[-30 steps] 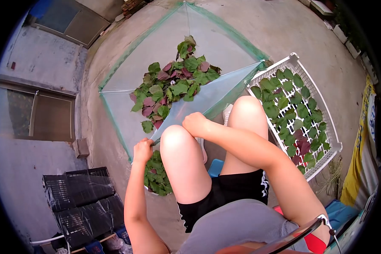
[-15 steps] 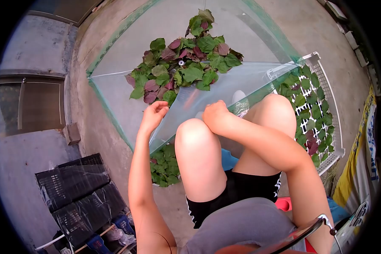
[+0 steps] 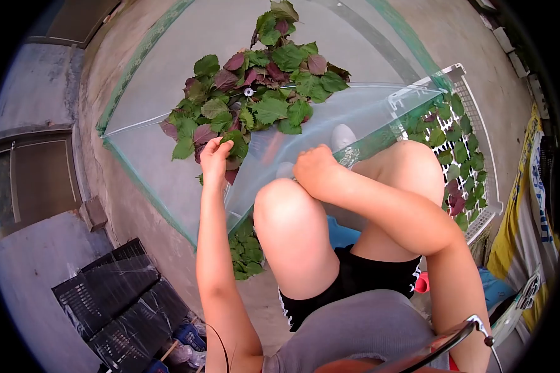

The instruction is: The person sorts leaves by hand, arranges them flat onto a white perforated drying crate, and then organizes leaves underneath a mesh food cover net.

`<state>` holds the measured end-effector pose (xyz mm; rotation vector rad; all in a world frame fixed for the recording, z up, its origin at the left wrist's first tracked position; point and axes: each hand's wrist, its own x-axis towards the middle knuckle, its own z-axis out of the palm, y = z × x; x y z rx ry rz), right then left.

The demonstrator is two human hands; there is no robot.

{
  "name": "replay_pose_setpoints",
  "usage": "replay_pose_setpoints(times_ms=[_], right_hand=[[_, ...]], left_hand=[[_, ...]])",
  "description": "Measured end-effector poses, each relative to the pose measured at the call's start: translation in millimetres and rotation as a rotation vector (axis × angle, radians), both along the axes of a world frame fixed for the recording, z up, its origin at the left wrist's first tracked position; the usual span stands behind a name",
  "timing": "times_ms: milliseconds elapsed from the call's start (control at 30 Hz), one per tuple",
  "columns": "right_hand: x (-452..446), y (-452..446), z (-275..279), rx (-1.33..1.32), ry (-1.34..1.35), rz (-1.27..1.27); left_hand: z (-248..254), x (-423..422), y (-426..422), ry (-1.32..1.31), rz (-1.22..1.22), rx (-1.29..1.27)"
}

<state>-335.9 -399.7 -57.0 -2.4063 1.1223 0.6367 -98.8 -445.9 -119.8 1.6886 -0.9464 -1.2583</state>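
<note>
A heap of green and purple leaves (image 3: 270,110) lies on a translucent mesh net (image 3: 149,99) with green edging. At the heap's near edge, my left hand (image 3: 214,155) pinches a green leaf (image 3: 236,144) between thumb and fingers. My right hand (image 3: 316,166) is closed over the net's near part, just above my knee; what its fingers hold, if anything, is hidden. More green leaves (image 3: 246,252) show below the net's near edge, beside my knee.
A white slatted crate (image 3: 488,149) with leaves spread in it stands at the right. Black crates (image 3: 115,289) wrapped in plastic are at the lower left. A yellow and white sack (image 3: 516,217) lies at the far right, and a door (image 3: 43,177) at the left.
My left hand has let go of the net's edge, moved up to the heap and closed on a leaf. My right hand stays near my knee. The view has shifted.
</note>
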Motion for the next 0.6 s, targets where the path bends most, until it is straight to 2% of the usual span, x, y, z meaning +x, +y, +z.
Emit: replay_pose_setpoints(times_ms=[67, 133, 200, 267, 300, 400, 433, 500, 600], right_hand=[[-2, -2, 0, -0.046, -0.007, -0.031], [-2, -6, 2, -0.014, 0.02, -0.045], [-2, -8, 4, 0.016, 0.045, -0.053], [-2, -8, 6, 0.036, 0.068, -0.013], [-1, -7, 6, 0.036, 0.062, -0.009], [3, -1, 9, -0.043, 0.071, -0.025], [4, 0, 11, -0.055, 0.071, -0.017], [6, 1, 14, -0.06, 0.068, -0.017], [8, 0, 16, -0.007, 0.046, -0.048]], left_hand=[[9, -9, 1, 0.101, -0.017, -0.008], [31, -31, 1, 0.321, 0.01, 0.007], [26, -37, -4, 0.269, -0.04, 0.014], [4, -38, -14, -0.11, -0.256, 0.023], [-18, -35, -21, -0.351, -0.397, -0.051], [-15, -55, -28, -0.609, -0.527, 0.185], [-21, -55, -30, -0.617, -0.528, 0.182], [-35, -58, -32, -0.873, -0.484, -0.139], [-40, -62, -43, -0.881, -0.379, -0.14]])
